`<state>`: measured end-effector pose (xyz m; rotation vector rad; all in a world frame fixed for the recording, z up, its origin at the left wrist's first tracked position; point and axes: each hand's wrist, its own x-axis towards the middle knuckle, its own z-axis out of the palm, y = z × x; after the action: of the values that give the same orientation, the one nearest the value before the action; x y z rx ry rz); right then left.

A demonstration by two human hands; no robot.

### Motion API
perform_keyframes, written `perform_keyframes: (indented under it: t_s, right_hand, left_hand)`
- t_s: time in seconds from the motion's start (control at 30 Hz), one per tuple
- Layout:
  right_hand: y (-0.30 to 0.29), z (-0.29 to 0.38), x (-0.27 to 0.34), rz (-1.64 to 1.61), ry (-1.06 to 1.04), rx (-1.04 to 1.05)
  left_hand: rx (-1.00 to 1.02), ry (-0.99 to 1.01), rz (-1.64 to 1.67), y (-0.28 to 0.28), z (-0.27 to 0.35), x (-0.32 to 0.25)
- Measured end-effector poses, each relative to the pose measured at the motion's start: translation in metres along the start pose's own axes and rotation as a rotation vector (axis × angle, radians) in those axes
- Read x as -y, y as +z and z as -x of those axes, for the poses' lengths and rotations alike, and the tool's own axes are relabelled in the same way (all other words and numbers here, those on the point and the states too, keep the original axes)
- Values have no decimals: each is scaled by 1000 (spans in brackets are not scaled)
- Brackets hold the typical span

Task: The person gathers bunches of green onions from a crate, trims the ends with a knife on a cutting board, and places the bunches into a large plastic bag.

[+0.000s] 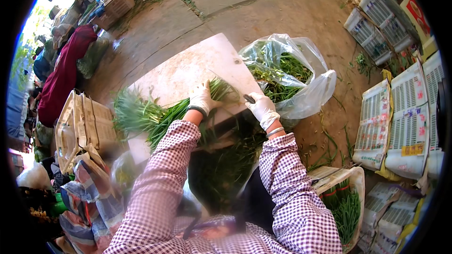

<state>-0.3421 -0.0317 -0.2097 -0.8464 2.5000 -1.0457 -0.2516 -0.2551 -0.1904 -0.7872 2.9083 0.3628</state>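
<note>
My left hand (203, 99), in a white glove, rests on a bunch of long green chive-like stalks (167, 118) and holds it against a white board (208, 54). The stalks spread left over the board's edge, and their other ends lie just right of my fingers. In my right hand (262, 110), also gloved, is a knife by its dark handle (249, 99). Its blade is hard to make out against the pale board. Beside the board's right edge stands a clear plastic bag (304, 103) filled with green trimmings (282, 74).
A cream plastic crate (100, 121) stands left, near a striped woven bag (95, 204). At lower right, another crate (361, 197) holds red-banded green bunches (340, 211). Several white crates (374, 127) line the right side. Loose stalks (330, 144) litter the concrete floor (159, 35).
</note>
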Motion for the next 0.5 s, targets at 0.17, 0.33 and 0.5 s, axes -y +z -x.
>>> perform_keyframes:
  t_s: [0.17, 0.33, 0.5]
  right_hand:
    - [-9, 6, 12, -21, -112, -186]
    - [-11, 22, 27, 150, -113, -15]
    - [-8, 22, 10, 104, -111, -4]
  left_hand:
    - [157, -28, -105, 0, -13, -9]
    - [177, -59, -145, 4, -19, -8]
    - [143, -42, -145, 12, -20, -10]
